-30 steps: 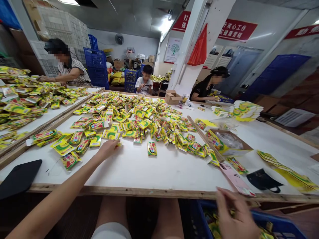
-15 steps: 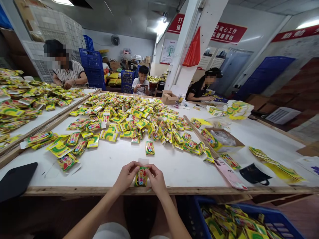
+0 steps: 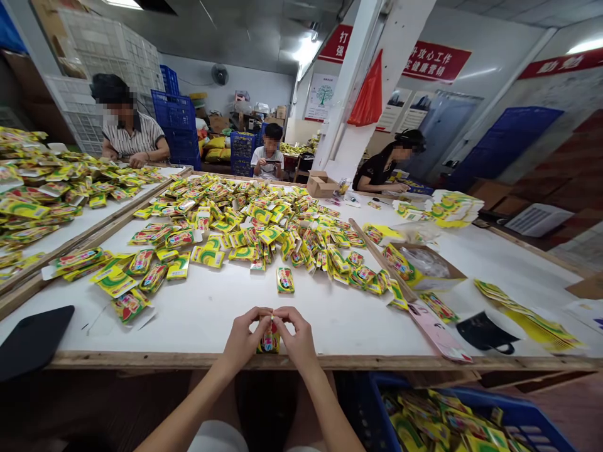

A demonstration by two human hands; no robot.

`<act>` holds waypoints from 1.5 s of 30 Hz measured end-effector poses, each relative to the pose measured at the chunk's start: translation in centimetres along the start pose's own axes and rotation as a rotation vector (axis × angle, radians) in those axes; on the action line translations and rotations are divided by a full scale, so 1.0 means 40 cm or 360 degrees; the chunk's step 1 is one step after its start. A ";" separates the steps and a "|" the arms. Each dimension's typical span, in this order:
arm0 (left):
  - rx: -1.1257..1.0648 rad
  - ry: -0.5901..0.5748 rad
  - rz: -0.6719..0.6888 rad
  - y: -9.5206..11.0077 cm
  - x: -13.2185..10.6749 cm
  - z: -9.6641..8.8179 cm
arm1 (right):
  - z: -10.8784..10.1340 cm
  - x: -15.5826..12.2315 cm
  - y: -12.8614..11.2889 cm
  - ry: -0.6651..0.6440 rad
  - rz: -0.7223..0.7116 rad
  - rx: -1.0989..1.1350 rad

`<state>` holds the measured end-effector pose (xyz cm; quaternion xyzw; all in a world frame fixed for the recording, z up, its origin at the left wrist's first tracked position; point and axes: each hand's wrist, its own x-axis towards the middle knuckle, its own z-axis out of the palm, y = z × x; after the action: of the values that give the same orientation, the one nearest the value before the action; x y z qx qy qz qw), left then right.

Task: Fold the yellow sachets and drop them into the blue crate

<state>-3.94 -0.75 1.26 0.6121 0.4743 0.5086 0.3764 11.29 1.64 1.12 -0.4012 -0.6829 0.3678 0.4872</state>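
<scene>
**Both hands pinched on one glossy packet at the near edge**

My left hand [image 3: 242,339] and right hand [image 3: 296,338] meet fingertip to fingertip, closed on the top of a small packet [image 3: 269,342], a flat, shiny yellow pouch with red print, held upright just above the table's raw wooden near edge [image 3: 141,360]. Just beyond lies a single packet [image 3: 285,280], flat on the smooth white tabletop. Further in, a loose heap of packets [image 3: 245,223] spreads toward the far edge, crinkled and reflective. A matte black pad [image 3: 32,339] sits at the near left corner. Below the near right edge, a blue plastic crate [image 3: 527,420] holds more pouches.
</scene>
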 end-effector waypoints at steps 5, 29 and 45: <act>-0.0054 0.0068 -0.0111 0.007 0.027 0.005 | 0.002 0.020 -0.004 0.0076 0.0115 -0.0047; 0.0980 0.0153 -0.0364 -0.046 0.257 0.148 | -0.426 -0.223 -0.160 0.1440 -0.0297 -0.1523; 0.0098 0.0143 -0.0040 -0.036 0.008 0.088 | -0.005 0.003 0.053 0.0373 0.0325 0.0342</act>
<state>-0.77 0.03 -0.71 0.5939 0.5137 0.5161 0.3420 11.86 2.64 -0.68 -0.4541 -0.5341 0.4368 0.5636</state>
